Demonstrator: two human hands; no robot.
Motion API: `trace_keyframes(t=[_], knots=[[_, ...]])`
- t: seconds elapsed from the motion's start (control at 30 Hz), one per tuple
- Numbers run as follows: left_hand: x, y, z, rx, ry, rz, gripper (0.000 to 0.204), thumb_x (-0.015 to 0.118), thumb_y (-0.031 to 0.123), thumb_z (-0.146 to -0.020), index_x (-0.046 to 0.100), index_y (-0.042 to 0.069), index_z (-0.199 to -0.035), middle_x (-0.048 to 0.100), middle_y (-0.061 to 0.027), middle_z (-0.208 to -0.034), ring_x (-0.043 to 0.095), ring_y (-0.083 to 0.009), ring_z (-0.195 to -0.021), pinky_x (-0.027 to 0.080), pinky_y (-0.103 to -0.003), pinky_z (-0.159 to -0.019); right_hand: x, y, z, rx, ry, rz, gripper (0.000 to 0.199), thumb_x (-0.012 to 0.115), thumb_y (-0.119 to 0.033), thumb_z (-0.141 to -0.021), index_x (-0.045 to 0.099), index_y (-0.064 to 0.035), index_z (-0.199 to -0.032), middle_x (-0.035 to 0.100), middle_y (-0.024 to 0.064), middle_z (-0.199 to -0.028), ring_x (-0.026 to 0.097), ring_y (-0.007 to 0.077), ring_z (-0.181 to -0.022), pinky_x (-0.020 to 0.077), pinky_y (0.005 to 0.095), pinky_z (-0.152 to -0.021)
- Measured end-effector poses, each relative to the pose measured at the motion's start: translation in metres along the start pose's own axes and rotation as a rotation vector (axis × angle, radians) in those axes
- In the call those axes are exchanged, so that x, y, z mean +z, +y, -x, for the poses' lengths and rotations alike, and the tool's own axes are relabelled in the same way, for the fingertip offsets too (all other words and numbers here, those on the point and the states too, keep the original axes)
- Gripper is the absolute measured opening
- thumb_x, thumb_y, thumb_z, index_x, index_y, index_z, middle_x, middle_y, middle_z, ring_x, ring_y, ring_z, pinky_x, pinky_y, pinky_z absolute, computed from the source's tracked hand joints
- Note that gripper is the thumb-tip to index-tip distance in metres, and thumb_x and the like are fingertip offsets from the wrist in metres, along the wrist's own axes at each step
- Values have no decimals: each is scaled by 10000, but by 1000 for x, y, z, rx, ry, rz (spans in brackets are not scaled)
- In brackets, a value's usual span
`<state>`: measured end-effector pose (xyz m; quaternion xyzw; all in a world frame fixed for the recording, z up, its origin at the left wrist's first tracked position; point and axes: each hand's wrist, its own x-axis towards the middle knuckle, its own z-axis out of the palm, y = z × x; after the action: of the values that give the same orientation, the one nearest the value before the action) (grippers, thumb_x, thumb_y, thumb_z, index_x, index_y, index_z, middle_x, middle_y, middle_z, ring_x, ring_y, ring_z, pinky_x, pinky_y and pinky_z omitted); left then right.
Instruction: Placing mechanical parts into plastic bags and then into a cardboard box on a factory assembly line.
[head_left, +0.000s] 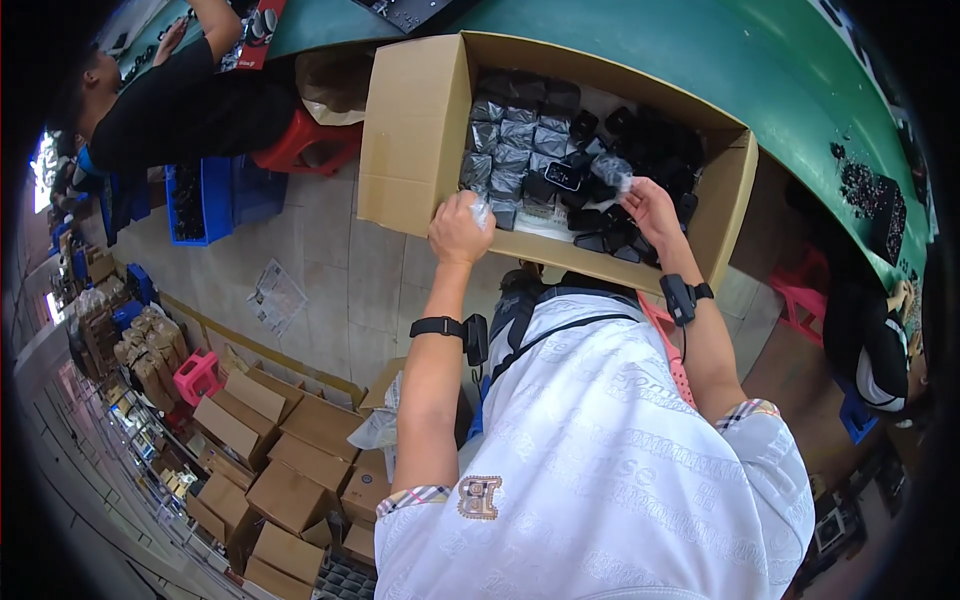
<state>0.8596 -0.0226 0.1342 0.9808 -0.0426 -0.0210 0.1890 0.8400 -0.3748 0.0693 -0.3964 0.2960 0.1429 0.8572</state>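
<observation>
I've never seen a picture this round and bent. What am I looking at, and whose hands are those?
No robot here: these are a person's own bare hands. The picture comes from a wide fisheye camera worn on their head, looking down, so straight edges bend. Before them sits an open cardboard box, with rows of grey wrapped packets at left and loose dark pieces at right. The left hand, at the box's near edge, grips some clear plastic; the right hand holds crumpled see-through wrapping, its contents unclear. Each wrist wears a black device.
</observation>
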Motion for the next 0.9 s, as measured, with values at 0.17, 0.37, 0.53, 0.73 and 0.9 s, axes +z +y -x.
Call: trace_keyframes(t=[0.17,0.37,0.53,0.73,0.9], knots=[[0,0,1,-9,-10,-17,259,681,266,-746,624,103,-938,640,-122,-907,625,-359,-853,508,-469,-734,13,22,-19,-45,159,697,159,616,-194,-881,689,-56,-910,647,19,-784,594,129,-680,481,281,-613],[0,5,-5,30,4,7,281,697,261,-719,599,100,-927,627,-118,-918,615,-351,-858,514,-472,-718,47,105,-47,160,-320,1499,243,656,-208,-825,709,-14,-961,703,157,-1007,676,265,-870,539,379,-759],[-2,0,0,0,11,8,288,699,260,-715,596,100,-932,625,-118,-918,611,-356,-861,511,-477,-717,89,138,-48,314,97,1708,350,641,-265,-831,671,-14,-1074,666,195,-1137,644,373,-1043,529,450,-888],[0,9,-5,20,3,26,290,706,253,-709,595,104,-931,622,-115,-917,609,-354,-857,510,-476,-714,44,152,-65,178,278,1543,246,637,-222,-767,737,-63,-924,706,179,-996,670,369,-944,539,428,-823],[5,4,-3,20,16,52,293,712,255,-703,593,110,-928,622,-110,-923,609,-351,-864,512,-476,-720,48,123,-46,-29,-87,1151,169,633,-135,-729,742,-23,-794,715,134,-776,671,223,-702,515,332,-667]])
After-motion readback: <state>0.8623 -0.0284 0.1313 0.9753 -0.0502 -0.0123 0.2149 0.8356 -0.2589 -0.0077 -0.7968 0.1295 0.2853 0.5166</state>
